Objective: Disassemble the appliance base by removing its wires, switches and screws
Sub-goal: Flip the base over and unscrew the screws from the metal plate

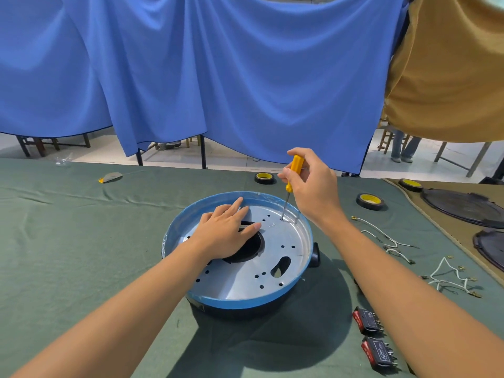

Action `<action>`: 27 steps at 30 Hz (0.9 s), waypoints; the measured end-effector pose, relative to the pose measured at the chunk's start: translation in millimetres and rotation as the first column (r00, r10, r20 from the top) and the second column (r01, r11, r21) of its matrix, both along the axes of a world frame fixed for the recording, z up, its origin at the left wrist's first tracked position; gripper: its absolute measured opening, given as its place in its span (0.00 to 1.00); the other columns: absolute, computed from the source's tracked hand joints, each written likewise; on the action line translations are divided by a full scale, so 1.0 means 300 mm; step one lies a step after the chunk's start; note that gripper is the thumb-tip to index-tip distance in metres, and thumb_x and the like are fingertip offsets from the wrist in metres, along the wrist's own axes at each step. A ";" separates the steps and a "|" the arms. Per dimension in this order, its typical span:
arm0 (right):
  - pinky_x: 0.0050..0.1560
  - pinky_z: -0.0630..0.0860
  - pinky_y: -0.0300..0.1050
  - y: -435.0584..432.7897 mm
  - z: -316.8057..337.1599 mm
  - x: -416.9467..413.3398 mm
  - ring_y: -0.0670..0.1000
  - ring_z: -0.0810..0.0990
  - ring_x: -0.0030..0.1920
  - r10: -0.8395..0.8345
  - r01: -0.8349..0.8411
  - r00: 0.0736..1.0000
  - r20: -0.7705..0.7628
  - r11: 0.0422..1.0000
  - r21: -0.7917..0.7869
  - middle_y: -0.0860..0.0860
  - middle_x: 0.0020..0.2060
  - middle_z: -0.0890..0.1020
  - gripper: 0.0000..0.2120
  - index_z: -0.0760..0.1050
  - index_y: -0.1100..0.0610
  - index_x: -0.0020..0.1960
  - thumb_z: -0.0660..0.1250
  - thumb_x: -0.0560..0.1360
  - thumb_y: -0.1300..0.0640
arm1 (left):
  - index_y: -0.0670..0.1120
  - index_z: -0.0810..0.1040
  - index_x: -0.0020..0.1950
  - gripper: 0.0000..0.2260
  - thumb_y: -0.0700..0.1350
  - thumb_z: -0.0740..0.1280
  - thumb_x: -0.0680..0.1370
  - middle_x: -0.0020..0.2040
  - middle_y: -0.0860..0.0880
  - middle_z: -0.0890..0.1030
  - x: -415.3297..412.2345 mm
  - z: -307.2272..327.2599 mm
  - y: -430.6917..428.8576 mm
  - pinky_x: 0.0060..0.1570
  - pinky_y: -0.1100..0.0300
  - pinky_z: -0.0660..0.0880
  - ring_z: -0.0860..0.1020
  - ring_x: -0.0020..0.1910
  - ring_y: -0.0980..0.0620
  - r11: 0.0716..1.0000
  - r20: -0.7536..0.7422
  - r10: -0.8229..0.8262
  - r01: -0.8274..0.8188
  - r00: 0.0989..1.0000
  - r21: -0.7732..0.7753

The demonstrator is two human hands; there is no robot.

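Observation:
The round appliance base sits on the green cloth, with a blue rim, a silver perforated plate and a dark central hole. My left hand presses flat on the plate, fingers straight over the hole's edge. My right hand grips a yellow-handled screwdriver held upright, its tip touching the plate near the far rim. Two red-and-black switches lie on the cloth at the lower right. White wires with metal terminals lie loose to the right of the base.
Three black-and-yellow tape rolls lie beyond and right of the base. Dark round covers rest on a brown cloth at far right. A small yellow-tipped object lies at the far left. Blue and tan cloths hang behind the table.

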State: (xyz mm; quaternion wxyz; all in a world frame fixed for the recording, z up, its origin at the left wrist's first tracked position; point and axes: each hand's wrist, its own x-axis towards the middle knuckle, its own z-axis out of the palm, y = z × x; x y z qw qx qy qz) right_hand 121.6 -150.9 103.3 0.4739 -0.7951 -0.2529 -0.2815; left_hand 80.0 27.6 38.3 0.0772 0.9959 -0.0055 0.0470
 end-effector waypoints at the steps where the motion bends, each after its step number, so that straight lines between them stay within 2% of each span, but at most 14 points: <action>1: 0.55 0.78 0.57 0.002 0.005 0.000 0.52 0.80 0.45 0.003 -0.002 1.000 0.022 1.000 -0.018 0.47 0.41 0.81 0.12 0.74 0.55 0.62 0.67 0.79 0.57 | 0.55 0.54 0.78 0.29 0.66 0.46 0.80 0.80 0.55 0.47 -0.002 0.001 0.000 0.72 0.47 0.50 0.49 0.77 0.52 1.000 0.011 0.002 -0.002 1.000 -0.003; 6: 0.52 0.79 0.56 0.012 0.034 0.007 0.54 0.82 0.44 0.040 -0.037 0.997 0.071 0.998 -0.053 0.53 0.43 0.82 0.12 0.75 0.57 0.61 0.67 0.79 0.59 | 0.55 0.54 0.78 0.29 0.65 0.47 0.80 0.79 0.55 0.51 -0.024 0.013 0.000 0.73 0.48 0.49 0.50 0.77 0.51 1.000 0.078 0.023 -0.021 0.997 -0.022; 10: 0.54 0.78 0.57 0.016 0.022 0.018 0.55 0.81 0.45 0.087 -0.083 0.996 0.030 0.988 -0.129 0.53 0.42 0.82 0.11 0.74 0.55 0.60 0.68 0.78 0.59 | 0.55 0.55 0.78 0.29 0.65 0.46 0.79 0.79 0.56 0.52 -0.044 0.017 0.008 0.72 0.49 0.49 0.50 0.77 0.53 0.998 0.145 0.037 -0.028 0.989 -0.061; 14: 0.50 0.77 0.51 0.011 -0.020 0.036 0.50 0.76 0.43 0.075 -0.069 0.997 0.004 0.940 -0.335 0.50 0.43 0.79 0.11 0.75 0.55 0.60 0.68 0.78 0.56 | 0.54 0.54 0.78 0.28 0.65 0.47 0.80 0.79 0.55 0.51 -0.034 0.016 -0.001 0.73 0.48 0.49 0.50 0.77 0.52 1.000 0.070 0.022 -0.021 0.997 -0.020; 16: 0.51 0.76 0.48 0.004 -0.051 0.043 0.49 0.74 0.47 0.044 -0.064 0.998 -0.055 0.895 -0.442 0.52 0.49 0.79 0.13 0.75 0.55 0.62 0.67 0.79 0.56 | 0.54 0.55 0.78 0.28 0.64 0.47 0.80 0.79 0.55 0.51 -0.024 0.015 -0.006 0.72 0.47 0.50 0.50 0.77 0.51 1.000 0.033 0.017 -0.017 0.999 -0.009; 18: 0.50 0.74 0.46 -0.004 -0.068 0.046 0.50 0.73 0.49 0.034 -0.074 0.995 -0.096 0.884 -0.461 0.54 0.54 0.80 0.15 0.74 0.54 0.65 0.67 0.79 0.55 | 0.54 0.55 0.78 0.28 0.65 0.48 0.80 0.79 0.54 0.52 -0.019 0.013 -0.010 0.72 0.47 0.50 0.51 0.77 0.50 1.000 0.016 0.018 -0.018 1.000 -0.001; 20: 0.51 0.73 0.45 -0.004 -0.058 0.049 0.51 0.74 0.50 0.035 -0.083 0.993 -0.110 0.875 -0.478 0.53 0.53 0.80 0.15 0.74 0.53 0.65 0.67 0.79 0.55 | 0.55 0.56 0.78 0.28 0.65 0.48 0.80 0.79 0.54 0.53 -0.017 0.012 -0.006 0.72 0.47 0.50 0.51 0.77 0.50 1.000 0.024 0.019 -0.019 1.000 0.000; 23: 0.48 0.72 0.46 -0.005 -0.007 0.050 0.52 0.76 0.44 0.058 -0.080 0.996 -0.065 0.907 -0.414 0.52 0.45 0.80 0.12 0.75 0.55 0.61 0.68 0.78 0.56 | 0.55 0.56 0.77 0.28 0.65 0.48 0.80 0.79 0.55 0.53 -0.019 0.008 0.003 0.72 0.47 0.50 0.51 0.77 0.50 0.999 0.050 0.024 -0.023 0.998 -0.025; 27: 0.51 0.79 0.48 -0.010 0.101 0.013 0.53 0.83 0.43 0.051 -0.048 0.998 0.041 0.996 -0.081 0.53 0.41 0.83 0.13 0.75 0.56 0.61 0.69 0.77 0.59 | 0.55 0.56 0.78 0.28 0.65 0.48 0.80 0.79 0.56 0.53 -0.030 0.011 0.017 0.72 0.47 0.49 0.50 0.77 0.51 0.997 0.081 0.055 -0.050 0.995 -0.065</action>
